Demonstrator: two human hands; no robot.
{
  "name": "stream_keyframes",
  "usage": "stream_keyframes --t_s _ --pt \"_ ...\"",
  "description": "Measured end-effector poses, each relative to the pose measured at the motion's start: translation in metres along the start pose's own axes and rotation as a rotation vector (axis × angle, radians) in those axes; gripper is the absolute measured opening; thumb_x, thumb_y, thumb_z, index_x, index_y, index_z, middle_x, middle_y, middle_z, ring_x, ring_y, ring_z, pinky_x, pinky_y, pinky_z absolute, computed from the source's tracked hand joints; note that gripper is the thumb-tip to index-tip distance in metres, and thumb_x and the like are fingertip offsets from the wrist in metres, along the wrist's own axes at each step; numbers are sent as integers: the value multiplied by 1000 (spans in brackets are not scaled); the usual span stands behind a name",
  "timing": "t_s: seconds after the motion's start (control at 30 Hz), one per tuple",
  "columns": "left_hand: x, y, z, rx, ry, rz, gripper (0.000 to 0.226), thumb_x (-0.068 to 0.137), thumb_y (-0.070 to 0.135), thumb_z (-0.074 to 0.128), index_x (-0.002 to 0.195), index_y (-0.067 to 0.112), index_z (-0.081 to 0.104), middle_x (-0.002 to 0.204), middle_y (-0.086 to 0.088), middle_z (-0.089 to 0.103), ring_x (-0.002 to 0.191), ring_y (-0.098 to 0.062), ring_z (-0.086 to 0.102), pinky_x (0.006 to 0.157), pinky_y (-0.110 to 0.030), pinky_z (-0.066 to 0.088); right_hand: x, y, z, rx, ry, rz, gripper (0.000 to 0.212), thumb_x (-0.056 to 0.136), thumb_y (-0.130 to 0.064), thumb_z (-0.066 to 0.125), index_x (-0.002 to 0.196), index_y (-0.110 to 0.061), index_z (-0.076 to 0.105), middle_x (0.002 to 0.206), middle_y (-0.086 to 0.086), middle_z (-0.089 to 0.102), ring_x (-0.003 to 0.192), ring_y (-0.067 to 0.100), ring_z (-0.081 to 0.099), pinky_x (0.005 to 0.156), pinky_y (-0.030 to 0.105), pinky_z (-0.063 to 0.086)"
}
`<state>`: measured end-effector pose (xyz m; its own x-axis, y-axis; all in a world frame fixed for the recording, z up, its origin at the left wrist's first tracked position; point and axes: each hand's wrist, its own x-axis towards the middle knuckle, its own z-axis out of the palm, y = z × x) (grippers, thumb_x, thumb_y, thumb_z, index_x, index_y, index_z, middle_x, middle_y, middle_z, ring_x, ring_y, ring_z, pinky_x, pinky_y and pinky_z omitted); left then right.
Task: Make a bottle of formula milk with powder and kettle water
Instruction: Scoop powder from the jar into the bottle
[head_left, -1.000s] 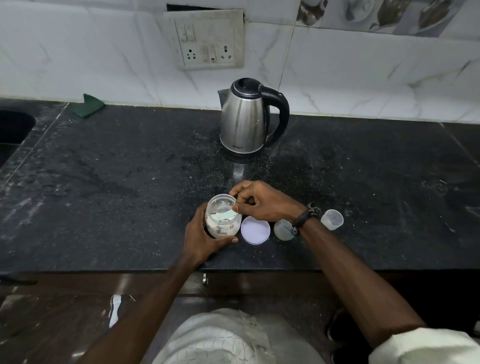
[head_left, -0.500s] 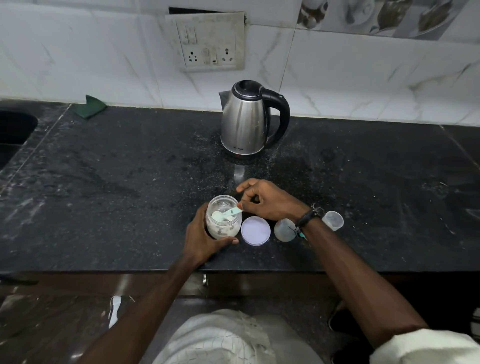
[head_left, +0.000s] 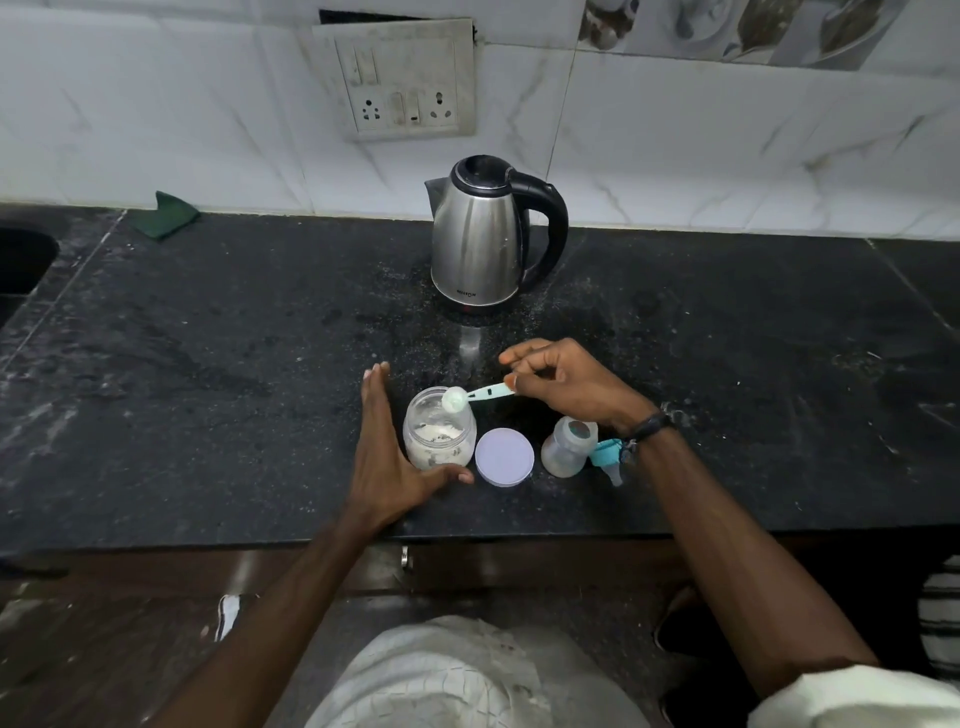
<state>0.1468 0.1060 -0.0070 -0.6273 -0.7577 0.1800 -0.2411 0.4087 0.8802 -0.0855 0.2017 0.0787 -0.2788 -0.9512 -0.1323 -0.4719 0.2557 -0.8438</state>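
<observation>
- The handle of the pale green scoop (head_left: 475, 395) is pinched between thumb and fingertips of the right hand (head_left: 566, 387); its bowl, heaped with white powder, is held level just above the open mouth of the powder jar (head_left: 439, 434).
- The left hand (head_left: 387, 457) is spread flat, with the palm against the jar's left side and the thumb curled round its near base, so the jar is steadied rather than gripped.
- The step in hand is judged to be carrying the scoop to the right, to the baby bottle (head_left: 569, 447); the bowl is best kept level and tipped only once centred over the narrow neck.
- The jar is clear and roughly a third full, with powder clinging to its wall.
- Its round white lid (head_left: 504, 457) lies flat between jar and bottle.
- A teal teat ring (head_left: 608, 454) is seen just right of the bottle.
- The steel kettle (head_left: 480, 239) stands farther back on the dark counter (head_left: 208, 364).
</observation>
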Motion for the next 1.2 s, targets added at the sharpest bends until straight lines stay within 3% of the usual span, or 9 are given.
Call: stream_keyframes --t_s 0.17,0.4,0.5,0.63,0.73,0.87,1.0,1.1,1.2 --pt "18 33 5 16 5 159 148 51 84 72 158 9 4 167 -2 -4 154 -20 -10 123 -20 3 -17 9 -26 108 102 46 13 90 -6 66 82 1 73 121 4 65 109 7 60 90 22 46" --pt "26 69 43 -34 -75 286 137 59 65 81 156 1 8 167 -5 0 154 -21 -8 126 -32 5 -57 27 -62 145 239 96 18 93 -4 62 79 1 73 122 4 66 110 9 61 85 17 48" --pt "24 76 64 -61 -156 268 135 59 63 82 157 6 8 167 -3 2 155 -16 -5 125 -27 6 -74 38 -72 119 289 124 19 93 -3 61 85 12 70 122 5 66 109 6 61 82 14 50" --pt "20 75 90 -109 -259 221 132 61 58 85 158 14 7 168 -1 6 154 -12 0 121 -16 6 -93 46 -79 98 316 161 19 93 -1 60 87 13 71 121 5 65 110 3 59 84 12 49" --pt "18 68 107 -148 -308 154 130 63 42 92 158 15 7 167 -2 13 153 -12 11 122 -19 15 -101 49 -80 81 320 196 18 92 0 60 88 14 71 120 3 65 108 -2 58 87 13 46" --pt "18 58 126 -188 -389 88 131 68 23 92 157 13 -3 161 -10 29 146 -8 29 107 -3 26 -104 55 -79 62 303 226 16 90 -3 64 86 11 72 119 -3 64 113 1 57 96 26 47" --pt "20 53 135 -134 -427 150 126 70 36 84 156 13 -6 135 -4 55 124 -18 55 105 -28 44 -100 53 -76 17 248 243 15 89 -8 67 84 4 74 122 -2 62 115 1 56 98 29 45" --pt "19 52 138 -119 -396 165 115 77 23 81 153 16 -6 121 4 62 108 -15 63 92 -14 44 -96 47 -74 -34 221 245 15 89 -10 68 77 -2 74 120 -2 62 117 1 53 98 30 43" --pt "20 48 138 -128 -380 160 107 81 28 74 154 18 -3 119 3 67 103 -10 65 86 -7 42 -91 36 -75 -155 170 224 25 88 -13 69 64 -20 70 116 -3 62 119 2 51 93 30 45"
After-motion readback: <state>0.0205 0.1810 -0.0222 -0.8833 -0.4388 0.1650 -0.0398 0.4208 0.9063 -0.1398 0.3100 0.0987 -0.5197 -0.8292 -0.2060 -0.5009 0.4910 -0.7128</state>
